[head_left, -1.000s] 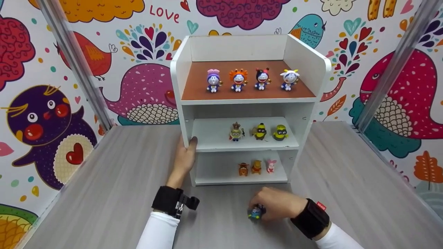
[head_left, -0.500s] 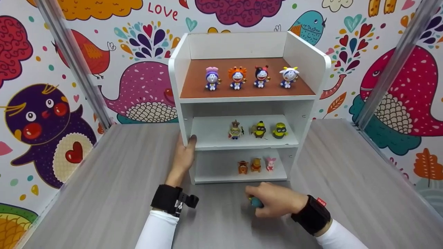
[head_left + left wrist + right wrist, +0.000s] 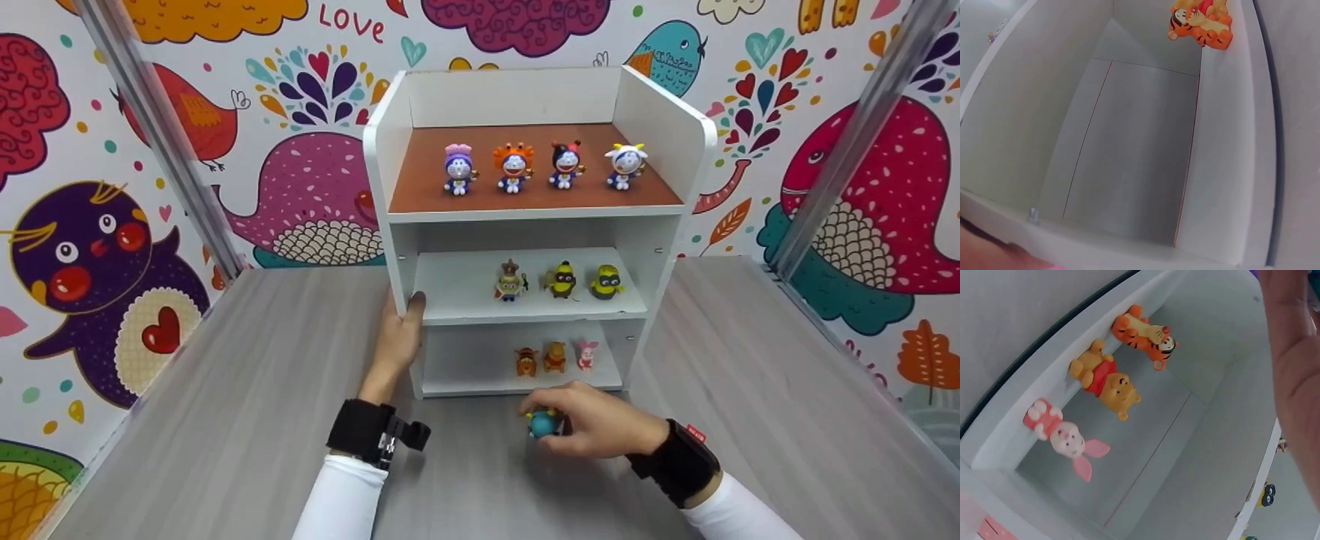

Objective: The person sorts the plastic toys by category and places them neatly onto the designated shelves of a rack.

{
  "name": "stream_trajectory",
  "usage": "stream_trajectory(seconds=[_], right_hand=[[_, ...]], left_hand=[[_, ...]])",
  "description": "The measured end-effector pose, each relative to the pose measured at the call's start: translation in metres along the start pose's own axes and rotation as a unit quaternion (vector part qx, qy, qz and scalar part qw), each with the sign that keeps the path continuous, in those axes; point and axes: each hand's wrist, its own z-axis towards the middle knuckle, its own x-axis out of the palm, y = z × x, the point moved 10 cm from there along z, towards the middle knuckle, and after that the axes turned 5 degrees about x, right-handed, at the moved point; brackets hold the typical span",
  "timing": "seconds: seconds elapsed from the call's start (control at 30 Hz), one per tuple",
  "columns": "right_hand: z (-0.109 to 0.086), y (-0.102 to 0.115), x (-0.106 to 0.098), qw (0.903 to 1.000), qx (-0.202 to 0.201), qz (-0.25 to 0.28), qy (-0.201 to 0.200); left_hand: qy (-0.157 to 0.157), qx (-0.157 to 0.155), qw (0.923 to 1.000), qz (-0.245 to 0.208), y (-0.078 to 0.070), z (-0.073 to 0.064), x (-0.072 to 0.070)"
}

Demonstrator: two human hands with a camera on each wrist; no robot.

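My right hand (image 3: 604, 421) pinches a small teal-and-yellow toy figure (image 3: 542, 424) between thumb and fingers, just in front of the bottom shelf. The figure's front cannot be made out. My left hand (image 3: 397, 339) grips the left side panel of a white shelf unit (image 3: 536, 321), thumb on the panel's front edge; its other fingers are hidden behind. On the bottom shelf sit a tiger figure (image 3: 1144, 334), a yellow bear in a red shirt (image 3: 1105, 379) and a pink piglet (image 3: 1064, 437), in a row towards the right.
Three yellow minion figures, one of them a crowned minion (image 3: 510, 282), stand on the middle shelf. Several blue-and-white cat figures in animal hats, including an orange-hatted one (image 3: 514, 169), line the brown top. Grey wood-patterned tabletop (image 3: 247, 420) surrounds the unit; printed walls (image 3: 315, 202) enclose it.
My right hand has moved forward and slightly left towards the bottom shelf, and the figure has turned in its fingers so a round teal side shows. The left hand keeps its grip.
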Motion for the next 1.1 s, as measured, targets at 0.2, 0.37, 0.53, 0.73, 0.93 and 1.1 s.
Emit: stream_trajectory(seconds=[0.2, 0.37, 0.53, 0.73, 0.93, 1.1], right_hand=[[0.000, -0.004, -0.008, 0.9990, 0.018, 0.022, -0.034], [0.000, -0.008, -0.009, 0.9979, 0.035, 0.034, -0.043], [-0.001, -0.006, -0.011, 0.9968, 0.025, 0.050, -0.057], [-0.003, -0.006, -0.014, 0.9955, 0.022, 0.025, -0.089], [-0.003, -0.013, -0.016, 0.9935, 0.055, 0.037, -0.092], [-0.002, -0.015, -0.016, 0.9919, 0.077, 0.056, -0.084]], left_hand=[[-0.002, 0.000, 1.0000, 0.002, 0.000, -0.001, -0.001], [-0.004, 0.004, 1.0000, 0.001, -0.001, -0.002, -0.001], [0.002, -0.001, 1.0000, -0.002, -0.001, -0.001, 0.001], [0.008, -0.004, 0.9999, -0.006, 0.001, 0.000, 0.003], [0.004, 0.000, 1.0000, -0.009, 0.000, 0.000, 0.002], [0.000, 0.008, 0.9999, -0.011, -0.002, 0.000, 0.001]])
